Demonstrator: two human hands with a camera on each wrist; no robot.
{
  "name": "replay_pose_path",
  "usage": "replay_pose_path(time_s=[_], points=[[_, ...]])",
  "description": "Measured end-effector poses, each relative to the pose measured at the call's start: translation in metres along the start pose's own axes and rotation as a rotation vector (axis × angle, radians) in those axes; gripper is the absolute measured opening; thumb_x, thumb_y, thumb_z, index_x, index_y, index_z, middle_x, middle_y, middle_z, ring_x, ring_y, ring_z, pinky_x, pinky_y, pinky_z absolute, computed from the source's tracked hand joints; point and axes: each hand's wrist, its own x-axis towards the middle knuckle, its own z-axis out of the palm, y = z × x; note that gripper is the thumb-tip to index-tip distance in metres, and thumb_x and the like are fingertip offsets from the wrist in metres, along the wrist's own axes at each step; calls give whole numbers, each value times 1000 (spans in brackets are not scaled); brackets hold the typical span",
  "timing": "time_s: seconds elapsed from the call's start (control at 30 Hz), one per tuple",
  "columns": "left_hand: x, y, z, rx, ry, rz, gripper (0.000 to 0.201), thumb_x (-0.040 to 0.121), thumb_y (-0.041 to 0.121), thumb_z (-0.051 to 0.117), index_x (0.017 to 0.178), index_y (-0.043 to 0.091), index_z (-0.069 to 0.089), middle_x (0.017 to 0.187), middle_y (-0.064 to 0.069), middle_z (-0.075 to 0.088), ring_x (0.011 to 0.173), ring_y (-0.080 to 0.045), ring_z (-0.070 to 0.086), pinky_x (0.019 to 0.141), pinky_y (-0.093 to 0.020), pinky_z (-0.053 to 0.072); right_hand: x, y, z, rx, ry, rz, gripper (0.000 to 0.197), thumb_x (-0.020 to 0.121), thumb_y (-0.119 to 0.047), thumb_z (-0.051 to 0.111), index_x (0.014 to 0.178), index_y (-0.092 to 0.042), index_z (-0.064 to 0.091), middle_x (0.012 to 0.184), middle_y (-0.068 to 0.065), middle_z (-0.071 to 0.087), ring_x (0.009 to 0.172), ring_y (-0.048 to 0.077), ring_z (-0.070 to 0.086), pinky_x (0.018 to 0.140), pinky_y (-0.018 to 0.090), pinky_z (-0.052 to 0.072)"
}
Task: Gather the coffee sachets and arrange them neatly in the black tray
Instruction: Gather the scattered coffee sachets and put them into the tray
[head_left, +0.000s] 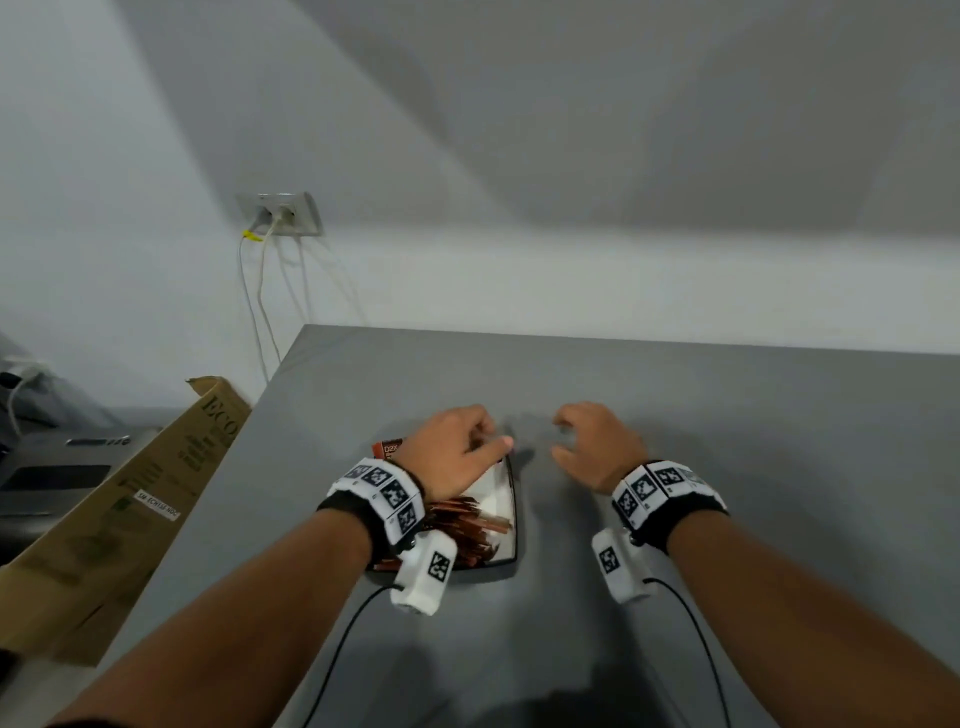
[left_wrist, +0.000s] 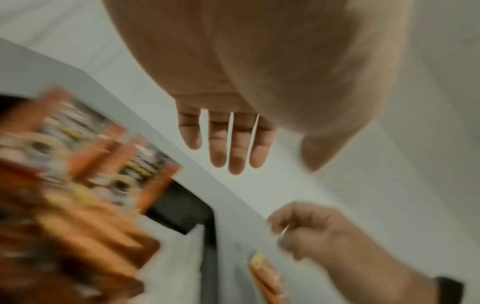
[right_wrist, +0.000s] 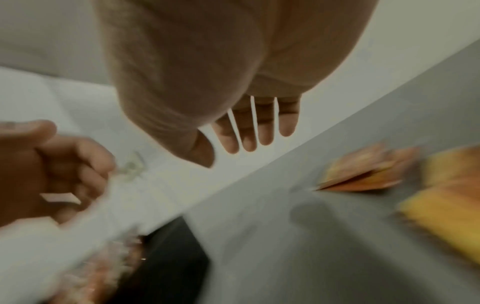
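Observation:
A black tray (head_left: 512, 499) lies on the grey table (head_left: 727, 415), with several orange-brown coffee sachets (head_left: 462, 525) piled in its left part. My left hand (head_left: 488, 441) hovers over the tray's far end, fingers loose, holding nothing. My right hand (head_left: 563, 436) is just right of the tray, fingers relaxed and empty. The left wrist view shows blurred sachets (left_wrist: 85, 164) in the tray (left_wrist: 182, 205) and one sachet (left_wrist: 267, 275) on the table under the right hand (left_wrist: 311, 230). In the right wrist view more blurred sachets (right_wrist: 363, 176) lie on the table right of the tray (right_wrist: 168, 267).
A brown cardboard box (head_left: 130, 493) leans at the table's left edge. A wall socket (head_left: 280, 213) with hanging cables is behind the table's far left corner. A dark appliance (head_left: 52, 467) stands further left. Black cables run from my wrist cameras toward me.

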Motion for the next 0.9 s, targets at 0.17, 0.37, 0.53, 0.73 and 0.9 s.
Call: replay_pose_path(time_s=[0.17, 0.37, 0.53, 0.73, 0.9], points=[[46, 45, 30, 96, -25, 4, 10, 85, 28, 61, 94, 24, 61, 91, 4, 70, 86, -20, 65, 81, -30, 53, -32, 50, -7, -240, -264, 208, 56, 73, -26, 68, 128, -25, 59, 139, 3, 50, 127, 29, 50, 103, 34, 46], [80, 86, 75, 155, -121, -19, 18, 84, 12, 59, 99, 21, 64, 108, -4, 68, 99, -26, 64, 87, -37, 54, -44, 71, -1, -291, -288, 196, 52, 70, -30, 78, 120, -31, 62, 133, 1, 51, 125, 29, 49, 101, 37, 46], [102, 94, 105, 310, -213, -4, 44, 90, 11, 60, 134, 19, 57, 136, -8, 56, 125, -29, 54, 102, -29, 37, -42, 74, -1, -291, -314, 219, 55, 86, -22, 66, 137, -26, 46, 138, 2, 54, 132, 25, 46, 107, 41, 32], [106, 91, 129, 401, -359, -7, 64, 89, 13, 62, 148, 26, 41, 144, -8, 52, 131, -32, 49, 108, -37, 40, -38, 81, -34, -100, -300, 226, 34, 86, -11, 60, 119, -20, 58, 110, 4, 66, 97, 26, 62, 84, 30, 45], [108, 82, 148, 477, -358, -7, 75, 85, 5, 62, 151, 19, 31, 149, -11, 38, 137, -38, 34, 110, -50, 40, -27, 91, -57, -97, -216, 352, 10, 88, -17, 61, 97, -19, 56, 107, 9, 66, 92, 26, 58, 74, 27, 40]])
